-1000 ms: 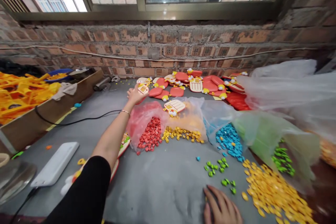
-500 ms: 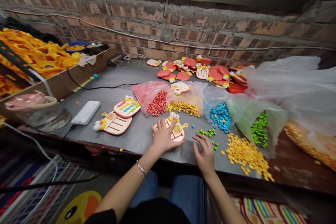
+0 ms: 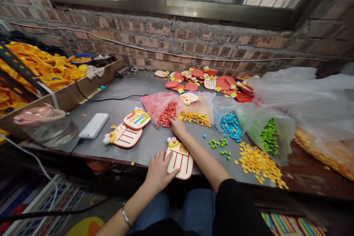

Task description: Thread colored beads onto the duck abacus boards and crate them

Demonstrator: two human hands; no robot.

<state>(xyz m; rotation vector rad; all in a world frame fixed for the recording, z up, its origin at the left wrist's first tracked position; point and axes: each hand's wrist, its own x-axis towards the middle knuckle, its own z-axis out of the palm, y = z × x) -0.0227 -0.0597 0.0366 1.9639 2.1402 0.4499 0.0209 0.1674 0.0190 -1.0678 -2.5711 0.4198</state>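
Two hands [image 3: 159, 169], one board [image 3: 182, 164], many red pieces [image 3: 167, 114]

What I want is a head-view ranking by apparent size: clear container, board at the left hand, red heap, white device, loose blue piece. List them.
1. Clear container
2. Board at the left hand
3. Red heap, white device: too alike to rank
4. Loose blue piece

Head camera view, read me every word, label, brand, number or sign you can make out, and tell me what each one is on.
No readable text anywhere.
Duck-headed board at the left hand: any marks on its yellow panel are too small to read.
White power bank: no legible brand or number.
Plastic bags: no legible label.
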